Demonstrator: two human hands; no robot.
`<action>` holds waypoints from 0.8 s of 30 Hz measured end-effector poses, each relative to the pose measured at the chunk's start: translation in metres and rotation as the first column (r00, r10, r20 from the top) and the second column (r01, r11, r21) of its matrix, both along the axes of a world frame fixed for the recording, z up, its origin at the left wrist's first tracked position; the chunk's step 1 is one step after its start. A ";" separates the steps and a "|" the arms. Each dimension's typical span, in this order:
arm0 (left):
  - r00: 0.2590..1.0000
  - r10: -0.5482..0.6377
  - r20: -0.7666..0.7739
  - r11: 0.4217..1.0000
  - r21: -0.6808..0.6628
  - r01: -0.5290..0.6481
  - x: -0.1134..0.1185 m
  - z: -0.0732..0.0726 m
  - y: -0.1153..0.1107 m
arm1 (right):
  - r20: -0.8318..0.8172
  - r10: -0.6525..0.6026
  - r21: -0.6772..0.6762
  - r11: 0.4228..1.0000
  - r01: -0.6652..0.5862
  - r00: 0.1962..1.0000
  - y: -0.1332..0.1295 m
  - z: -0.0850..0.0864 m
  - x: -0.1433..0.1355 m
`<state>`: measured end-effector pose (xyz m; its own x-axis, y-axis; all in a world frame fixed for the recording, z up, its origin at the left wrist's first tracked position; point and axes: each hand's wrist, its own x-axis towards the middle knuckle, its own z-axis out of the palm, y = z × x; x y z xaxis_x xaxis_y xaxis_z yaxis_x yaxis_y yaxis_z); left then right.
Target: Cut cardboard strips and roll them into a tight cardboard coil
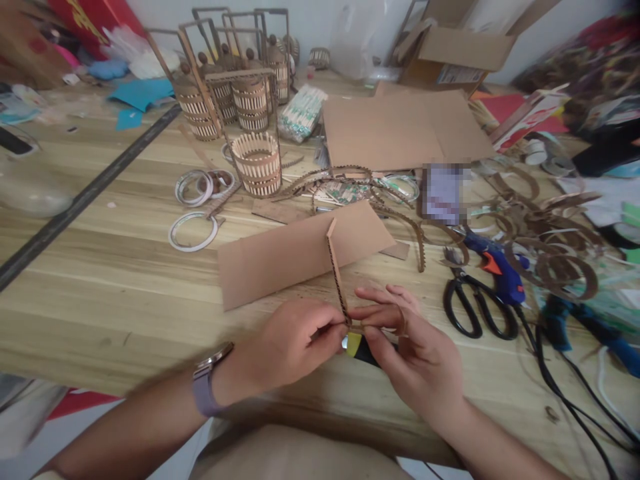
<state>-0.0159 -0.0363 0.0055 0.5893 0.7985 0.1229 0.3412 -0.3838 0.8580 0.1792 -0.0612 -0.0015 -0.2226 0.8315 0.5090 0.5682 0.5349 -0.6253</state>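
Closest in, along the near edge of the counter (125,300), both hands are busy with one skinny cardboard strip (336,273). The left hand (305,340), with a watch (213,370) on its wrist, has its thumb and fingers pinched on the strip's lower end. The right hand (420,353) is pinching the bent bit at that same end, other fingers kinda fanned out. The strip sticks up from there, corrugated edge showing, with another little bend at the top. A yellow-and-black tool handle (355,344) sits right under the right hand; can't tell if it's gripped too or just lying there.

Just past the hands there's a flat cardboard piece (280,263), with the strip's top end overlapping it from this angle. Over toward the right edge of the counter: black-handled scissors (464,275), a blue glue gun (504,270) right beside them, a blue-handled tool (557,327), and a messy pile of curled brown strips (575,273). Toward the left side, a white-rimmed tape roll (171,235) lies flat, and an open slatted basket (256,167) stands a bit farther back.

Near the far edge you've got a cluster of lidded baskets (250,103) with tall handles, a big cardboard sheet (395,130), and an open carton (460,50) by the far right corner.
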 end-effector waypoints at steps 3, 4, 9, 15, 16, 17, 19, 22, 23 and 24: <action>1.000 -0.008 0.012 1.000 0.011 0.008 -0.001 -0.001 0.000 | -0.030 0.007 -0.023 1.000 -0.008 1.000 0.000 0.001 0.001; 1.000 -0.010 0.012 1.000 0.018 0.010 -0.001 -0.002 0.000 | -0.044 0.010 -0.036 0.999 -0.012 0.999 0.000 0.001 0.001; 1.000 -0.009 -0.020 0.998 0.055 0.010 -0.001 -0.003 0.002 | -0.112 -0.008 -0.122 0.993 -0.006 0.994 0.001 0.002 0.002; 0.998 0.034 0.060 0.953 -0.301 -0.015 0.001 0.006 0.003 | -0.136 -0.002 -0.047 0.999 -0.005 0.991 0.000 -0.001 -0.001; 0.993 0.044 0.107 0.913 -0.409 0.003 0.001 0.007 0.003 | -0.130 -0.001 -0.029 1.000 -0.003 0.992 0.000 -0.001 -0.001; 0.985 0.061 0.161 0.862 -0.506 0.029 0.002 0.008 0.003 | -0.120 0.001 -0.013 1.000 -0.002 0.993 0.000 -0.001 -0.002; 0.962 0.105 0.253 0.762 -0.641 0.085 0.004 0.007 0.004 | -0.083 0.004 0.016 1.000 -0.002 0.997 -0.001 -0.001 -0.002; 0.936 0.166 0.311 0.658 -0.742 0.129 0.006 0.005 0.007 | -0.014 0.009 0.057 0.998 -0.008 1.000 -0.002 -0.001 -0.001; 0.930 0.182 0.320 0.634 -0.761 0.137 0.006 0.005 0.008 | 0.004 0.011 0.068 0.998 -0.011 1.000 -0.002 -0.001 -0.001; 0.924 0.197 0.327 0.613 -0.777 0.144 0.006 0.004 0.009 | 0.018 0.014 0.076 0.997 -0.015 1.000 -0.003 -0.001 -0.001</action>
<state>-0.0096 -0.0277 0.0099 0.6164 0.6996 -0.3615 -0.0432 0.4884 0.8715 0.1784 -0.0639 -0.0025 -0.2438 0.7872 0.5665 0.5707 0.5887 -0.5724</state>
